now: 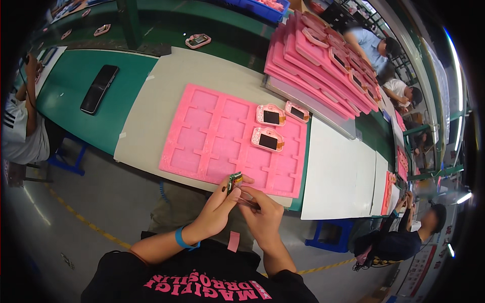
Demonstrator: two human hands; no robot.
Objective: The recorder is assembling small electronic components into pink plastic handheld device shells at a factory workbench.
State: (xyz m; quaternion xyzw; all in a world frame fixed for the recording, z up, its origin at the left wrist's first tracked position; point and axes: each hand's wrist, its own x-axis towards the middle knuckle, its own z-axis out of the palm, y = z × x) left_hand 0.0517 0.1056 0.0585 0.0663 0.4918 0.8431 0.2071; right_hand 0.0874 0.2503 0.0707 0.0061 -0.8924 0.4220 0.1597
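Note:
Over the near edge of the table, my left hand [216, 209] pinches a small green circuit board [234, 182] between thumb and fingers. My right hand [263, 214] is closed close beside it, its fingertips meeting the board's lower side. A thin dark tool [248, 203], whose exact kind I cannot make out, lies in the right fingers. Just beyond both hands is a pink foam tray [174, 146] with rows of recesses. Three pink casings with dark screens sit at its right part: one casing [268, 139] in the middle, another casing [271, 115] behind it, and a casing [297, 112] at the far right corner.
Stacked pink trays [313, 76] with more casings stand at the back right. A black phone [99, 89] lies on the green mat at left. Farther back lies a loose casing [198, 41]. Blue stools [328, 235] stand below the table. Other people sit on both sides.

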